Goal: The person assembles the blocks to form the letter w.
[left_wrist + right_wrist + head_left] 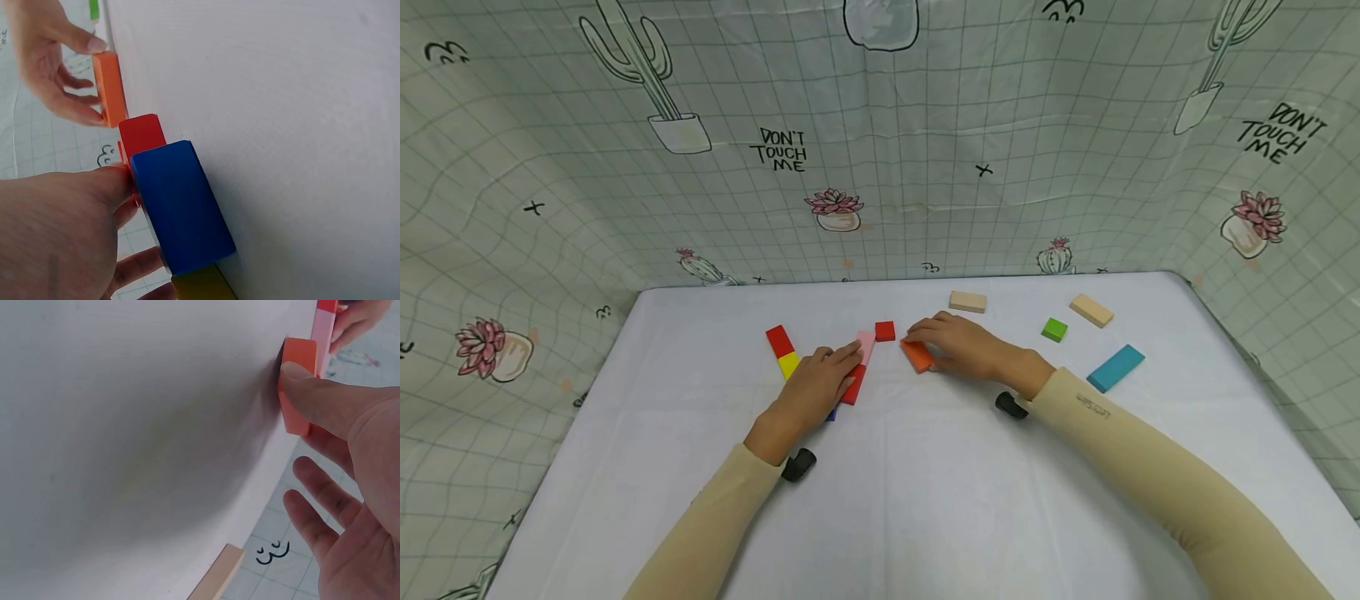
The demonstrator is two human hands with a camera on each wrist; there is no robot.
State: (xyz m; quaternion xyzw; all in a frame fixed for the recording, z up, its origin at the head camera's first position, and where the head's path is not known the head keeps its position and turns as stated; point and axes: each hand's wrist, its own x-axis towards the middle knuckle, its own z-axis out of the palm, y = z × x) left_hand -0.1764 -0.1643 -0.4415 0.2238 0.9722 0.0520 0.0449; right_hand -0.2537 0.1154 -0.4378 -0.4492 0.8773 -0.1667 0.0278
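My left hand [814, 385] lies over a V-shaped row of wooden blocks, its fingertips touching the pink block [866, 343] and the thumb at the red block [853, 390] nearer me. Under this hand, a blue block [181, 209] is mostly hidden from the head view. The row's left side has a yellow block [787, 364] and another red block [779, 340]. My right hand [966, 346] pinches an orange block [916, 357] between thumb and fingers, to the right of the row. A small red block [885, 331] sits by the pink block's far end.
Beyond my right hand lie two plain wood blocks, one at the back [967, 302] and one further right [1092, 311]. A small green block [1055, 330] and a long teal block [1116, 368] rest at the right. Patterned cloth [925, 208] hangs behind the white table [955, 500].
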